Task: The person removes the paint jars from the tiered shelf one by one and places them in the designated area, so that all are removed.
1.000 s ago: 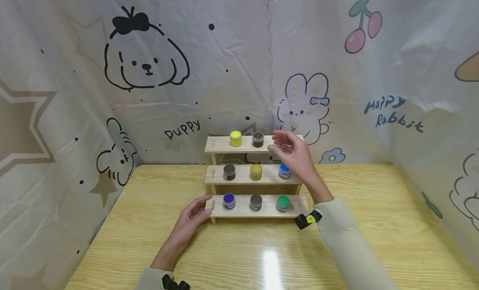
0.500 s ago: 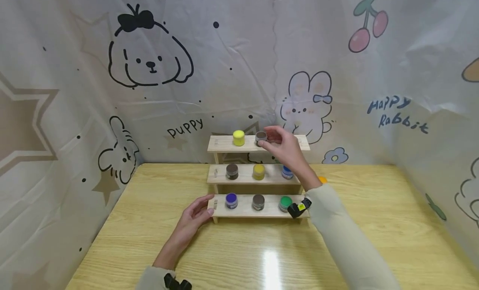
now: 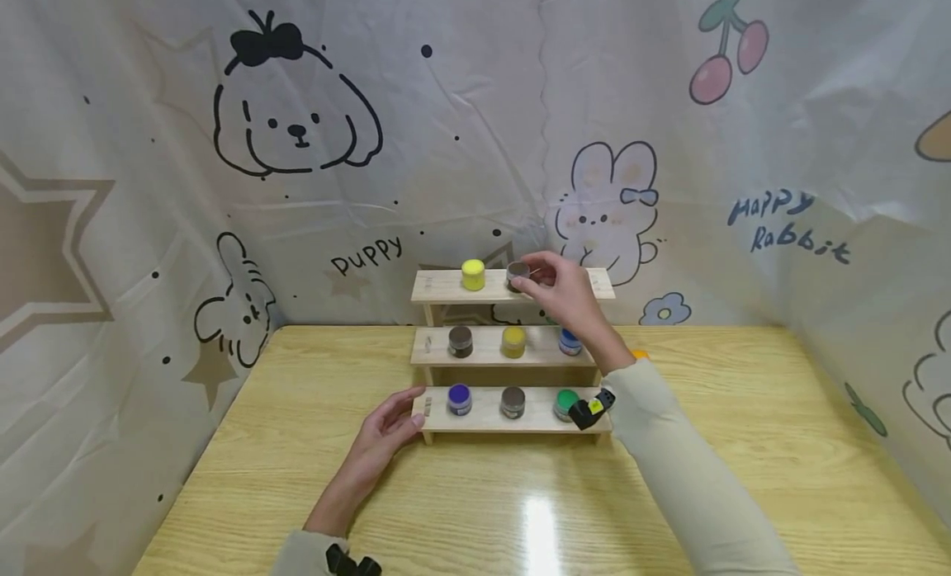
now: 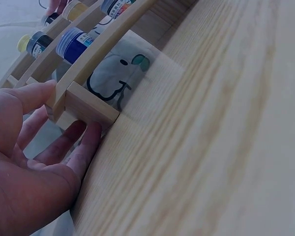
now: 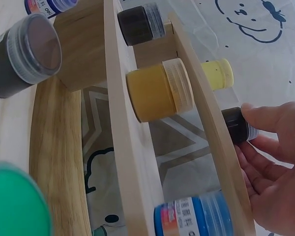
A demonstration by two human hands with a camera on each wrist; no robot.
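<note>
Clearly, the right wrist view showed what the head view partly covered: the right hand (image 3: 562,290) had the dark jar (image 5: 234,125) pinched between thumb and curled fingers near its clear lid. From there, too, the label of the blue jar (image 5: 182,219) was visible, whereas the forearm hid part of that jar in the head view. Only the left wrist view revealed how the left hand (image 3: 382,427) gripped the end of the wooden stand (image 3: 486,421), its thumb against the bottom shelf and its fingers bent round beneath. In the head view, the dark jar sat upright at the top shelf, between the yellow jar (image 3: 473,276) and the right palm, well apart from the left hand.
</note>
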